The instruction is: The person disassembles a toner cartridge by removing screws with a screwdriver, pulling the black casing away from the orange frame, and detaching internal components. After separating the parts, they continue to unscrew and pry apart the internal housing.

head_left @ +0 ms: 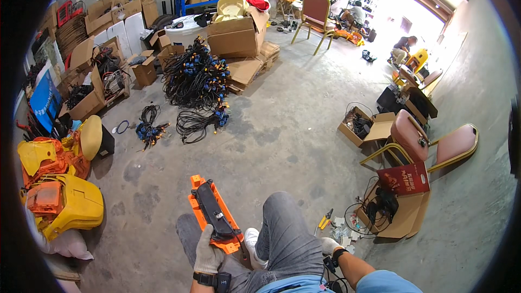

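My left hand (207,255), in a pale work glove, grips the near end of an orange plastic frame (205,210) over my left thigh. A long black casing (214,211) lies inside that frame. My right hand (330,246), also gloved, is low beside my right thigh; its fingers are mostly hidden, and I cannot see whether it holds anything. Close by on the floor are yellow-handled pliers (325,219) and a scatter of small grey-white pieces (344,233). Below the right hand, a small black device (329,263) with cables is partly visible.
On the right, an open carton (404,221) holds black cables, near pink chairs (408,138). Yellow and orange plastic shells (76,203) are stacked at left. Ahead lies a heap of black cables with blue connectors (196,73). Two people (402,46) crouch near the bright doorway.
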A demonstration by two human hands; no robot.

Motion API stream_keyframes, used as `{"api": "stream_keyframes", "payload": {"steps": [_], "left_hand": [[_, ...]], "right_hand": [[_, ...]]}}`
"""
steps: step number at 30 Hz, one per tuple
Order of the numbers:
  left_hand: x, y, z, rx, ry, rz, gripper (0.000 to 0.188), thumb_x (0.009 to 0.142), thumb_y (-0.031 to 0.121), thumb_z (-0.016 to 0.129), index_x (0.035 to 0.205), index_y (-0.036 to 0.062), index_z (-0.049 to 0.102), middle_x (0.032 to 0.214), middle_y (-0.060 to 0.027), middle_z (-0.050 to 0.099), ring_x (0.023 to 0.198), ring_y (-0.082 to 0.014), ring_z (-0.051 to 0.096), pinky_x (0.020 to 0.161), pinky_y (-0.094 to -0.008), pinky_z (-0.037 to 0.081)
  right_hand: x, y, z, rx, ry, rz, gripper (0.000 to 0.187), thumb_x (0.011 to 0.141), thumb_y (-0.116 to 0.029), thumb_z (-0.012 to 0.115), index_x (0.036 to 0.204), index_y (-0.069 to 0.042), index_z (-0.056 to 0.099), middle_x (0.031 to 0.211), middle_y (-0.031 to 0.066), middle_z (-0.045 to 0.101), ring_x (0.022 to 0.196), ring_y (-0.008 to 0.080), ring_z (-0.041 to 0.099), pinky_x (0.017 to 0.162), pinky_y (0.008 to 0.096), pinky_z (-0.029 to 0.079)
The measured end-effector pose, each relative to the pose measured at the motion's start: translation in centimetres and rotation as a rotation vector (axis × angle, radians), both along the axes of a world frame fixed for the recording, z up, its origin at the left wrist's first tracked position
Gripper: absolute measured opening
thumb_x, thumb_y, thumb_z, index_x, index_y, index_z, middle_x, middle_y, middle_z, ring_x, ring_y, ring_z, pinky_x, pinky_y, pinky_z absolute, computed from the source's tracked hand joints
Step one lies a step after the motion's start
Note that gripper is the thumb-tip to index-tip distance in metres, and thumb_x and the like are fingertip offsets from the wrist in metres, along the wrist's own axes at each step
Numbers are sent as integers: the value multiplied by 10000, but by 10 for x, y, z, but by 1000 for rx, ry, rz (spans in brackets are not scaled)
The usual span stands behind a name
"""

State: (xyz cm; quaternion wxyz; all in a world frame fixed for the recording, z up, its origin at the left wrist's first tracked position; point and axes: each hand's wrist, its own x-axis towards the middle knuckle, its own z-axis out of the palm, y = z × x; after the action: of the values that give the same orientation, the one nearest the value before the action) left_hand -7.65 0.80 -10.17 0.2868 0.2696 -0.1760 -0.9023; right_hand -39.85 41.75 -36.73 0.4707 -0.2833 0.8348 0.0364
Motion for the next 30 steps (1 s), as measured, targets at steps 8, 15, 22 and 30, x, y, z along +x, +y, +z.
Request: {"api": "stream_keyframes", "payload": {"steps": [8, 15, 22, 30], "left_hand": [[3, 1, 1, -29, -12, 7, 520, 1095, 357, 616, 1497, 41, 524, 1338, -171, 707, 1207, -333, 723, 1064, -548, 600], [0, 1, 3, -40, -39, 20, 534, 1089, 365, 623, 1503, 43, 519, 1329, -173, 705, 1202, -335, 722, 1066, -553, 597], [-4, 1, 1, -17, -14, 11, 536, 1086, 364, 632, 1499, 40, 520, 1324, -174, 708, 1194, -342, 725, 1054, -558, 605], [-2, 1, 0, -21, -9, 12, 542, 1079, 367, 643, 1494, 39, 525, 1327, -172, 708, 1199, -332, 725, 1050, -543, 612]], "right_hand": [[2, -6, 1, -4, -7, -3, 452, 935, -338, 650, 1175, 29, 758, 1227, 308, 728, 1202, 452, 703, 1002, 497, 568], [4, -5, 0, -62, -19, 36, 452, 938, -362, 651, 1131, 32, 762, 1182, 308, 740, 1165, 448, 718, 979, 497, 576], [-8, 20, -44, -153, 79, 182, 384, 891, -280, 699, 1121, 21, 762, 1188, 291, 748, 1159, 440, 722, 975, 490, 582], [-13, 42, -107, -254, 77, 220, 374, 890, -284, 692, 1107, 11, 768, 1182, 290, 746, 1163, 439, 718, 983, 489, 578]]}}
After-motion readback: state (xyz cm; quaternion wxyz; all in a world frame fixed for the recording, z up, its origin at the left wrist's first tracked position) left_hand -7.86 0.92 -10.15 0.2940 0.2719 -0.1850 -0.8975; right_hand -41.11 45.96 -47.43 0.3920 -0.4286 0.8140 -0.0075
